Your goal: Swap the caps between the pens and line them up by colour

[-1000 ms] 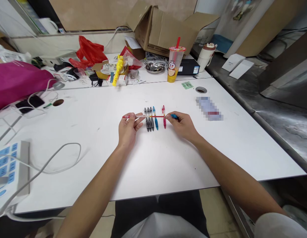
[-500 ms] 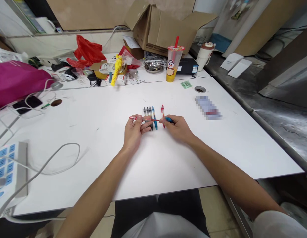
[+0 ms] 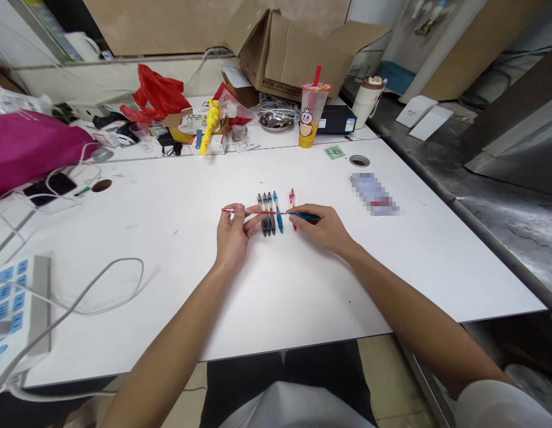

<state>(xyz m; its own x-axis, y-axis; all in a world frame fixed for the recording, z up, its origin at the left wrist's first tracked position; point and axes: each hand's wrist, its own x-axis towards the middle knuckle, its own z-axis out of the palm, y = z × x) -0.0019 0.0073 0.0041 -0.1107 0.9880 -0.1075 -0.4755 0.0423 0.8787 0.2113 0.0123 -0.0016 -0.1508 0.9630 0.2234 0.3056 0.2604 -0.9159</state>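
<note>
My left hand (image 3: 231,238) pinches a thin red pen refill (image 3: 260,212) between thumb and finger, its length pointing right. My right hand (image 3: 323,229) is closed on a blue pen barrel (image 3: 306,216), whose left end faces the refill's tip. Whether these two ends touch is too small to tell. Beneath and between my hands lies a row of pens: three black pens (image 3: 267,223) side by side, then a blue pen (image 3: 278,211). A red pen (image 3: 292,196) lies a little apart to the right, its lower part partly covered by my right fingers.
On the white table (image 3: 169,285) a pixelated phone-like object (image 3: 375,194) lies to the right. A drink cup (image 3: 311,116) with a red straw stands at the back, near a cardboard box (image 3: 287,53). A power strip (image 3: 28,309) and its cable are at left.
My left hand has shifted left with the red refill, leaving the black pens more exposed. The refill has drawn away from my right fingers, and the blue barrel now lies more level.
</note>
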